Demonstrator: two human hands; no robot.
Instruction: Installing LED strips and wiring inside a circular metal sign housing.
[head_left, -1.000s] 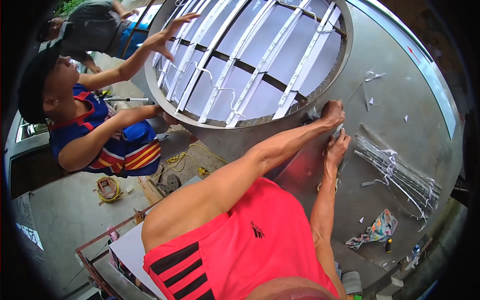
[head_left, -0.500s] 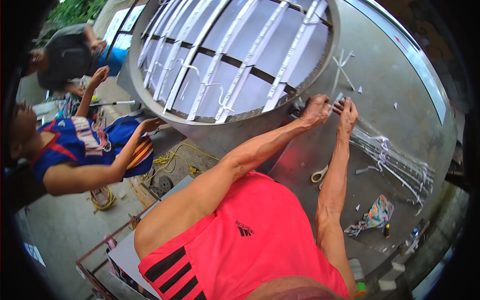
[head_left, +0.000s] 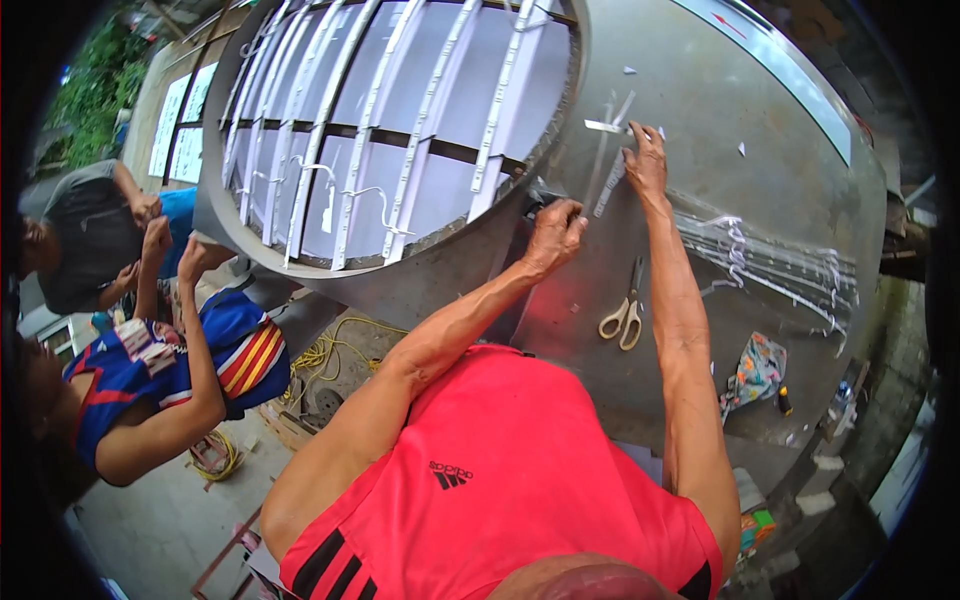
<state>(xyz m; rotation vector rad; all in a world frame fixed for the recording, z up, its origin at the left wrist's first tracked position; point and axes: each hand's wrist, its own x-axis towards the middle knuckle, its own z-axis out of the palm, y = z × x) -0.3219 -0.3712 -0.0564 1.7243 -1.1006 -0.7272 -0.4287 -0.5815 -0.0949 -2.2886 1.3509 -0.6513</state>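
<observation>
My left hand is at the lower right rim of a big round metal frame, fingers curled beside a small dark object; what they hold, if anything, is hidden. Inside the frame, rows of white LED strips run over pale panels. Over the sheet-metal table, my right hand pinches at the end of a short white strip. A narrow silvery strip slants between the two hands; whether my right thumb touches it is unclear.
Scissors with cream handles lie on the metal table. Right of them are a bundle of LED strips and a patterned cloth. Two people stand at the left, one in a blue jersey. Yellow cord lies on the floor.
My hands, close together over a small strip before, have come apart. The left is now by the frame's rim, the right farther forward at the white strips. The whole view has shifted.
</observation>
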